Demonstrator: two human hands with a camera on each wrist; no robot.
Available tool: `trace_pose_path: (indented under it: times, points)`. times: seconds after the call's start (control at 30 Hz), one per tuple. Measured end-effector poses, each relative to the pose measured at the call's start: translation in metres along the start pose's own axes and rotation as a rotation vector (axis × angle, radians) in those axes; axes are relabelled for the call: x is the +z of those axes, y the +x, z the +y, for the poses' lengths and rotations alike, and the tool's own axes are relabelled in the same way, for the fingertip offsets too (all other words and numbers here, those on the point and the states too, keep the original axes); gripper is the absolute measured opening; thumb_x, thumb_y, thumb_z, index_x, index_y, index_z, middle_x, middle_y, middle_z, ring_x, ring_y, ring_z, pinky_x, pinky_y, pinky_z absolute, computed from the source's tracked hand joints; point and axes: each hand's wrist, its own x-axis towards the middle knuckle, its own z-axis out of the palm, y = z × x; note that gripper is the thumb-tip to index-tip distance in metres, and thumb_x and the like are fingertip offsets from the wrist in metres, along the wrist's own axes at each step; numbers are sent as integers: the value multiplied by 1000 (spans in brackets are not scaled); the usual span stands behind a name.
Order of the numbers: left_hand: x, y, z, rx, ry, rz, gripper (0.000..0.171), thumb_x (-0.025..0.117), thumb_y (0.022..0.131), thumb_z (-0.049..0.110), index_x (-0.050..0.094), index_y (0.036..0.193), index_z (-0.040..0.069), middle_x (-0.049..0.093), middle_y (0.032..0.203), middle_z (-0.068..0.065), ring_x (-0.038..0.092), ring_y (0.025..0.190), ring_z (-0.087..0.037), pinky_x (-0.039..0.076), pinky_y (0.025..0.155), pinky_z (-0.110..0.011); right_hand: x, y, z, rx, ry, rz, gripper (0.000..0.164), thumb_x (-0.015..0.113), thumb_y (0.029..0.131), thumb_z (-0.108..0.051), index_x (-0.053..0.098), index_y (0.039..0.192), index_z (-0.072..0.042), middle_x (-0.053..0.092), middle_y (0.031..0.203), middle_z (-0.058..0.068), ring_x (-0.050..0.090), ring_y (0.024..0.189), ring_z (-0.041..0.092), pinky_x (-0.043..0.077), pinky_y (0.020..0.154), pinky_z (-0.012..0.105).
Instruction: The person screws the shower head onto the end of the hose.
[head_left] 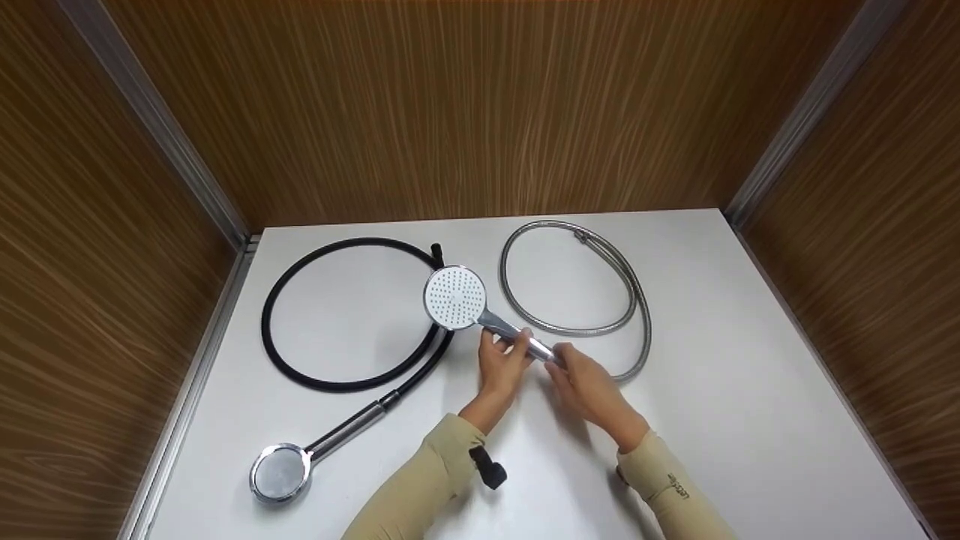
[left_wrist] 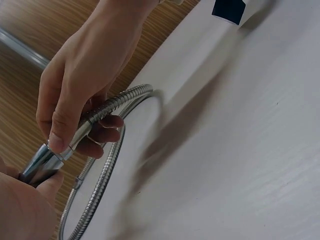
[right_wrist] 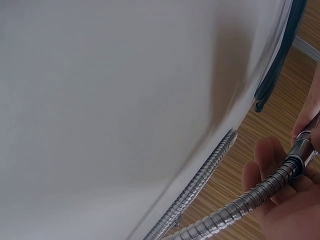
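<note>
A chrome shower head (head_left: 455,298) with a white, dotted spray face is raised in the middle of the head view, face up. My left hand (head_left: 501,367) grips its handle (head_left: 504,327) from below. At the handle's lower end, my right hand (head_left: 589,386) pinches the end of a ribbed metal hose (head_left: 646,330). The left wrist view shows the thumb and fingers around the smooth connector (left_wrist: 80,134), which meets the chrome handle (left_wrist: 42,165) in line. In the right wrist view the ribbed hose (right_wrist: 220,220) runs from the right hand's fingers.
Left on the white table (head_left: 712,300) lies a second shower head (head_left: 279,474), joined to a coiled black hose (head_left: 266,322). The metal hose's loop rests at back right, its other end fitting (head_left: 581,236) inside the coil. Wood-grain panels (head_left: 480,112) enclose the back and sides.
</note>
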Motion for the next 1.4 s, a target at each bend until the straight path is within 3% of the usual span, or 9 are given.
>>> trace_pose_path:
  times: [0.2, 0.57, 0.77, 1.03, 1.23, 1.4]
  points:
    - [-1, 1, -1, 7, -1, 10, 40, 68, 99, -1, 46, 132, -1, 65, 101, -17, 73, 95, -29, 66, 91, -47, 1, -1, 0, -11, 17, 14, 29, 72, 101, -17, 58, 123, -5, 77, 97, 13, 73, 85, 31, 62, 78, 49]
    - [0, 0, -1, 8, -17, 3, 42, 67, 99, -2, 45, 134, -2, 65, 100, -17, 71, 91, -24, 65, 92, -48, -1, 0, 1, -3, 15, -9, 23, 67, 104, -19, 60, 121, -6, 73, 93, 6, 68, 81, 24, 60, 75, 46]
    - [-2, 0, -1, 14, 2, 1, 40, 66, 100, -2, 44, 133, -3, 66, 102, -18, 73, 98, -32, 65, 93, -48, -1, 0, 0, -22, -4, -6, 24, 67, 105, -19, 62, 123, -4, 70, 92, 6, 61, 78, 20, 56, 73, 45]
    - [0, -1, 4, 14, 15, 19, 44, 68, 99, -2, 45, 137, -3, 67, 101, -19, 73, 99, -31, 65, 92, -47, -1, -1, -3, -20, -9, 20, 33, 70, 103, -20, 56, 128, -5, 75, 91, 10, 67, 74, 26, 59, 70, 46]
    - [0, -2, 2, 20, 19, 24, 44, 68, 99, -2, 45, 136, -3, 68, 103, -21, 73, 96, -27, 65, 91, -47, 0, -1, -2, -24, 3, 20, 28, 71, 101, -16, 56, 123, -5, 76, 93, 12, 73, 82, 30, 62, 74, 49]
    - [-1, -2, 2, 25, 15, 18, 44, 68, 99, -1, 45, 136, -3, 67, 103, -21, 73, 100, -31, 65, 91, -47, 2, 0, -2, -18, 8, 14, 25, 70, 102, -16, 59, 122, -6, 75, 93, 9, 71, 83, 27, 61, 76, 49]
